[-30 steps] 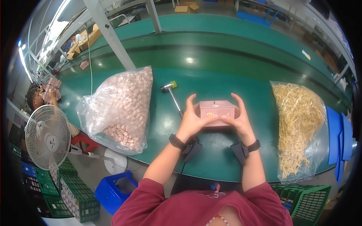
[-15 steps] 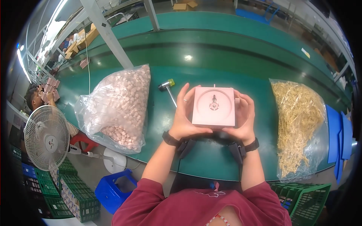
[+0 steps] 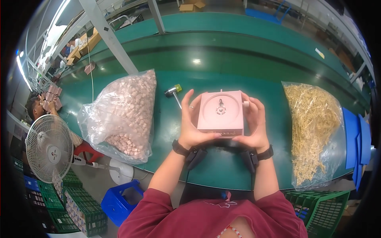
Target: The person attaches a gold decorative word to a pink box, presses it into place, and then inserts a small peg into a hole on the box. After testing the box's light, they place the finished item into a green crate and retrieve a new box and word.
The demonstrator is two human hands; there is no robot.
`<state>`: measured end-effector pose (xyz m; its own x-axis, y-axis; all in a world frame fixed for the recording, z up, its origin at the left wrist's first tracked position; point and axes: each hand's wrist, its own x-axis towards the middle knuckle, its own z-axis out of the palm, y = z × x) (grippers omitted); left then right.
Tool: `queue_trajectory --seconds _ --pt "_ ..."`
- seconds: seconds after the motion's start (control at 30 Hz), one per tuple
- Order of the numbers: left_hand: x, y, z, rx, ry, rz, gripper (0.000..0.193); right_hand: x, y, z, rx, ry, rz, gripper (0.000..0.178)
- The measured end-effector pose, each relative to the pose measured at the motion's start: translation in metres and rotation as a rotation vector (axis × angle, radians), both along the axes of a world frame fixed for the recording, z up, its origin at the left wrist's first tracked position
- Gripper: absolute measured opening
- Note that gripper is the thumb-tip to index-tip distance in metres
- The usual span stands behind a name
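Note:
Between my two hands is a pink square box with a round recess (image 3: 221, 112). A small metal fitting sits in the middle of the recess, and a little knob (image 3: 246, 104) sticks out of one side. My left hand (image 3: 192, 129) grips the box's left side, its thumb along the front lower edge. On the opposite side my right hand (image 3: 256, 129) holds it the same way, thumb also at the front. The box is tilted so that its top and printed front face both show. Left of it, a small hammer (image 3: 174, 92) with a yellow-green end lies on the green table.
A clear bag of small pink pieces (image 3: 127, 115) lies left, and a bag of yellowish shredded filler (image 3: 311, 131) right, beside blue sheets (image 3: 353, 142). A fan (image 3: 49, 148), a blue stool (image 3: 115, 204) and green crates (image 3: 317, 210) stand around. Another person (image 3: 35, 107) works far left.
The box has tipped in my hands, so more of its front face shows, and it has shifted slightly left. Both hands keep their hold.

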<state>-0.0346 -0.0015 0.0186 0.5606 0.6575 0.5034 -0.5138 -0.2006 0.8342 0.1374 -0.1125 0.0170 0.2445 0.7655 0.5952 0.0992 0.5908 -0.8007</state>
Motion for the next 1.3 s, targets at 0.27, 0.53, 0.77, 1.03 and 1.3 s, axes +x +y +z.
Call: queue_trajectory --seconds 0.27,0.53,0.77,1.03,1.3 --pt "0.005 0.000 0.002 0.058 -0.038 0.011 0.129 -0.002 -0.001 0.005 0.035 -0.025 -0.027 0.099" --pt "-0.002 -0.004 0.003 0.290 0.190 0.227 0.125 -0.004 0.003 -0.010 0.028 -0.117 -0.230 0.076" --pt "0.003 0.009 -0.020 0.278 0.178 0.194 0.116 0.000 0.002 -0.007 -0.039 0.018 -0.226 0.085" --pt "0.003 -0.012 -0.003 0.468 0.251 0.246 0.127 0.021 0.029 -0.029 -0.132 0.565 0.099 0.053" --pt "0.008 -0.069 -0.012 0.413 0.187 -0.235 0.138 0.010 -0.124 0.017 -0.671 0.472 0.188 0.058"
